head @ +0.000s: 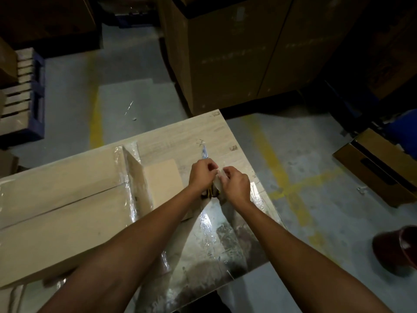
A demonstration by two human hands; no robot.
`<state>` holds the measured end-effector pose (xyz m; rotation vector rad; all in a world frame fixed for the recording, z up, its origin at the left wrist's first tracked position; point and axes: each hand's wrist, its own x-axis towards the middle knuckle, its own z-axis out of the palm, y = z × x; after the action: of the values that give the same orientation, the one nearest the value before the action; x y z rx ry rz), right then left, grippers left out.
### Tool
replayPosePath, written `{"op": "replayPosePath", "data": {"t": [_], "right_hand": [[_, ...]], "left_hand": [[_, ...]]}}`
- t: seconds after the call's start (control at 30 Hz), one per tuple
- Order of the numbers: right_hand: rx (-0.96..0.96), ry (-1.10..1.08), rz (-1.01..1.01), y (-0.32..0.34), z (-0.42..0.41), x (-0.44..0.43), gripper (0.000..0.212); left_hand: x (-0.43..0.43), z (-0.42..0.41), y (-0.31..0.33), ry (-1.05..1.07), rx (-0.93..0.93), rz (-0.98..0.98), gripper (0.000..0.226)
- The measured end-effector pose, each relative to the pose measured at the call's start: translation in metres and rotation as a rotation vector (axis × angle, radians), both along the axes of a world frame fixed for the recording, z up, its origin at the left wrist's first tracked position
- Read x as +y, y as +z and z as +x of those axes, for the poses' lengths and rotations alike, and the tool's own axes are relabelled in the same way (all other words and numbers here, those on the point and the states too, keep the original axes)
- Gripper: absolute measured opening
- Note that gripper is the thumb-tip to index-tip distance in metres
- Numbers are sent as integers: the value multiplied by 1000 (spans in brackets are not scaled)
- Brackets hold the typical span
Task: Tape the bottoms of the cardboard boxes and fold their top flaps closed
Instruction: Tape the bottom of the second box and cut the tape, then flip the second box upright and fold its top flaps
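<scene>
1. Cardboard box (pixel 67 211) lies on the table (pixel 191 132), left of both hands; tall cartons (pixel 225 53) stand beyond.
2. Left hand (pixel 202 175) and right hand (pixel 235 184) both pinch the tape roll (pixel 217 180) just beside it.

Pale wood table (pixel 191 132), cardboard box (pixel 56 222), perhaps a pen (pixel 204 152)

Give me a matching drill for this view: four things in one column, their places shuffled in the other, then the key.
Things
1. tape
2. pale box
3. tall carton
4. red round thing

Places
A. on the floor, right of the table
B. lying on the table, left side
C. pinched between the left hand and the right hand
D. standing on the floor beyond the table

Pairs: 1-C, 2-B, 3-D, 4-A
</scene>
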<state>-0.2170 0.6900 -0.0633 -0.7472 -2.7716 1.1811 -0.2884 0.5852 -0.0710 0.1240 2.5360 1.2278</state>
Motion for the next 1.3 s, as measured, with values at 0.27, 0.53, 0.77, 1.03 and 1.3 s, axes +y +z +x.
{"op": "replayPosePath", "data": {"t": [0.27, 0.53, 0.77, 1.03, 1.3], "right_hand": [[-160, 81, 174, -13, 13, -10, 12], [97, 202, 18, 55, -26, -100, 22], [51, 388, -69, 70, -30, -213, 48], [-74, 280, -170, 61, -19, -261, 60], [110, 139, -349, 97, -13, -273, 39]], "left_hand": [[-25, -1, 15, -160, 128, -183, 8], [-103, -1, 68, -99, 533, -163, 7], [-243, 11, 97, 165, 735, -334, 7], [-390, 55, 60, 609, 161, -685, 88], [-415, 41, 110, 888, 40, -162, 90]]}}
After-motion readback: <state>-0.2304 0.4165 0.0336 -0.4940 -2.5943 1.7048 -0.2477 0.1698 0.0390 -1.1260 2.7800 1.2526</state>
